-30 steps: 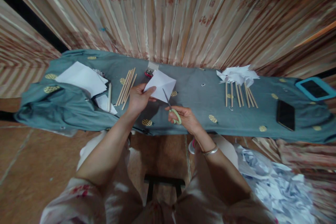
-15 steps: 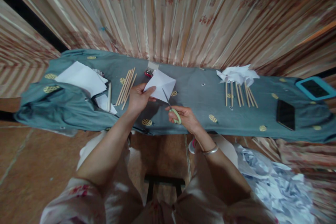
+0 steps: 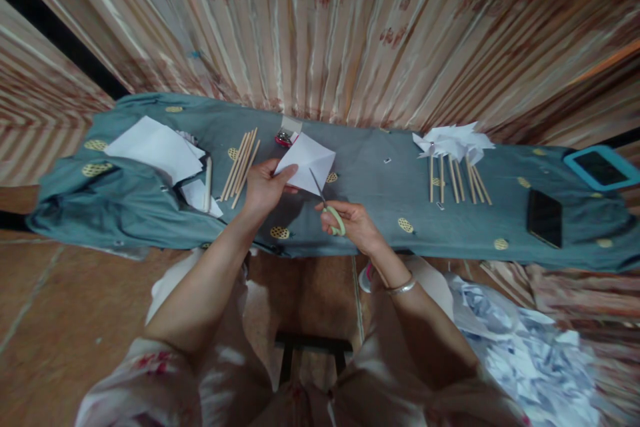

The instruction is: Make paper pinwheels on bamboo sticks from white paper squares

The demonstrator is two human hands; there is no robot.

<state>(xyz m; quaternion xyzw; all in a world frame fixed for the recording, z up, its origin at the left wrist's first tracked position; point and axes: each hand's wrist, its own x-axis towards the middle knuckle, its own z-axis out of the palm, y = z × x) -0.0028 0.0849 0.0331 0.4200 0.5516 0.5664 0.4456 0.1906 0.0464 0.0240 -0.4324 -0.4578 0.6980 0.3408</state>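
Blue-green cloth here, dotted with yellow pineapples; pale green handles on the scissors, plain white paper, light-blue frame on the tablet at right, and red-brown motifs over the cream curtain.

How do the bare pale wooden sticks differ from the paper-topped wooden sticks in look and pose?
The bare sticks show no paper; the paper-topped sticks have folded white paper over their far ends. The bare sticks all slant with far ends to the right; the paper-topped ones run from straight to leaning left. Both sets are thin, pale, and lie on the grey-green cloth.
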